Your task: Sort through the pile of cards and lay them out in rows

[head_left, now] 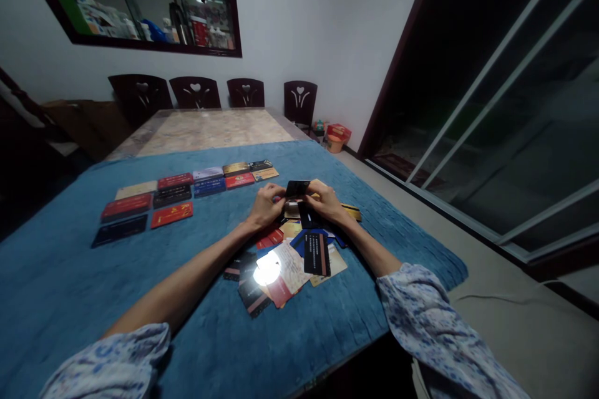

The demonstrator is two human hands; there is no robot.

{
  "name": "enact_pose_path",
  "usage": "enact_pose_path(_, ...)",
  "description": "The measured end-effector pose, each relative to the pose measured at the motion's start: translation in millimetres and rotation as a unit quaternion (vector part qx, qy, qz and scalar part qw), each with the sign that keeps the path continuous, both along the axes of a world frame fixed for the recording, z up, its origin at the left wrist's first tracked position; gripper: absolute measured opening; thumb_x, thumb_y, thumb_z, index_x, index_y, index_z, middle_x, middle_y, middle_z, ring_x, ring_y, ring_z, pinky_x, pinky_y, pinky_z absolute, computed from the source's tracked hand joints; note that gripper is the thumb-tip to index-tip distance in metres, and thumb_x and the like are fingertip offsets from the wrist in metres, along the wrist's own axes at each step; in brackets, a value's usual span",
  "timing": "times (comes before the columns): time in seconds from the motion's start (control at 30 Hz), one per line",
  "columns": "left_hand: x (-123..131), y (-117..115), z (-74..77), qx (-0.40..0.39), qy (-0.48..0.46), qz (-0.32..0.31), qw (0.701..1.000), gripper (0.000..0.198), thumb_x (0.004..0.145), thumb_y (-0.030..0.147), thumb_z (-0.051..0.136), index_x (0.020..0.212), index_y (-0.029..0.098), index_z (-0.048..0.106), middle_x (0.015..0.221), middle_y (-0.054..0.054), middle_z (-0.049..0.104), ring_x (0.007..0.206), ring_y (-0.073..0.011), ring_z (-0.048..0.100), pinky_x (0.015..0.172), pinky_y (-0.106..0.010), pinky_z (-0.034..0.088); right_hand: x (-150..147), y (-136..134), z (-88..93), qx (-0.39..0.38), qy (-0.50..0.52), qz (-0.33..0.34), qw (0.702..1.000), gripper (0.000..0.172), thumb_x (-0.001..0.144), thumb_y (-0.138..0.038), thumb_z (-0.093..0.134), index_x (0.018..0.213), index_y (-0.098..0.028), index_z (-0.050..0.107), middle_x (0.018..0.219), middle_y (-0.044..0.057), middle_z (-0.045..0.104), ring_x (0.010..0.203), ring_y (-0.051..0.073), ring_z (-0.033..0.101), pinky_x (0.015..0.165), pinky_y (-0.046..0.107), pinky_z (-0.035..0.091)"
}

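Between my two hands a black card point(298, 187) is held up above a loose heap of cards. My left hand point(267, 204) pinches its left edge, and my right hand point(326, 199) grips the right edge. Below lies the heap, with a black striped card point(317, 254) on top, a pale card point(289, 267) under a bright glare, and red, blue and gold ones partly covered. To the left, several cards are laid out in rows, among them an orange-red card point(171, 214), a dark blue card point(120, 230) and a gold card point(236, 168).
A blue cloth point(210, 299) covers the near part of the table; its far marbled top point(210, 128) is bare. Dark wooden chairs point(246, 93) stand along the wall under a recessed shelf point(154, 43). At right are a sliding glass door point(491, 106) and a red-and-orange bucket point(336, 139).
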State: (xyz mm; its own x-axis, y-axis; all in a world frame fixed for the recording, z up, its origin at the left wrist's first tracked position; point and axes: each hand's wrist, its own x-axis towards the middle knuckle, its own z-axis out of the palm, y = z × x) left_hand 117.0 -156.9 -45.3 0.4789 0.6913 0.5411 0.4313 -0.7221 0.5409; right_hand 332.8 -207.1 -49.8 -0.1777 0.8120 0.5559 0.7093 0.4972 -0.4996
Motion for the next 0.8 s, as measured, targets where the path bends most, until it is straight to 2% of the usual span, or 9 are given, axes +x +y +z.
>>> enact_pose_path(0.2,-2,4,-0.8,0.014,-0.012,0.007,1.0,0.014,0.082,0.013,0.06,0.087,0.018,0.073,0.092,-0.004,0.071,0.093,-0.0195,0.066,0.089,-0.034,0.053,3,2,-2.3,0.027,-0.013,-0.009,1.0,0.016,0.093,-0.024,0.056,0.097,-0.021,0.071,0.096,0.009,0.071,0.096,0.024,0.061,0.089,0.039,0.047)
enact_pose_path(0.33,-2,7,-2.6,0.032,-0.049,0.031,0.998,0.023,0.083,0.014,0.061,0.103,0.02,0.07,0.1,-0.004,0.073,0.092,-0.019,0.066,0.089,-0.036,0.054,7,4,-2.5,0.03,-0.066,-0.03,0.997,0.02,0.096,-0.024,0.053,0.104,-0.022,0.072,0.101,0.011,0.071,0.096,0.026,0.058,0.09,0.042,0.045)
enact_pose_path(0.5,-3,7,-1.6,0.061,-0.062,0.016,0.996,0.032,0.087,0.013,0.06,0.116,0.023,0.065,0.102,-0.004,0.072,0.096,-0.0199,0.065,0.092,-0.037,0.053,9,5,-2.7,0.039,-0.088,-0.055,0.994,0.027,0.098,-0.025,0.05,0.11,-0.023,0.073,0.104,0.012,0.069,0.098,0.028,0.055,0.087,0.042,0.045)
enact_pose_path(0.63,-6,6,-0.5,0.08,-0.037,0.007,0.996,0.043,0.088,0.01,0.056,0.128,0.023,0.061,0.1,-0.004,0.07,0.1,-0.0205,0.064,0.096,-0.038,0.05,8,7,-2.6,0.046,-0.098,-0.068,0.992,0.029,0.099,-0.026,0.048,0.109,-0.023,0.075,0.097,0.012,0.067,0.097,0.029,0.053,0.085,0.043,0.045)
enact_pose_path(0.8,-11,9,-0.8,0.097,0.024,0.0,0.995,0.049,0.087,0.007,0.055,0.134,0.021,0.06,0.097,-0.005,0.067,0.098,-0.0211,0.06,0.093,-0.036,0.049,4,8,-0.5,0.057,-0.108,-0.074,0.99,0.027,0.098,-0.025,0.05,0.114,-0.024,0.072,0.096,0.01,0.068,0.097,0.028,0.053,0.084,0.041,0.044)
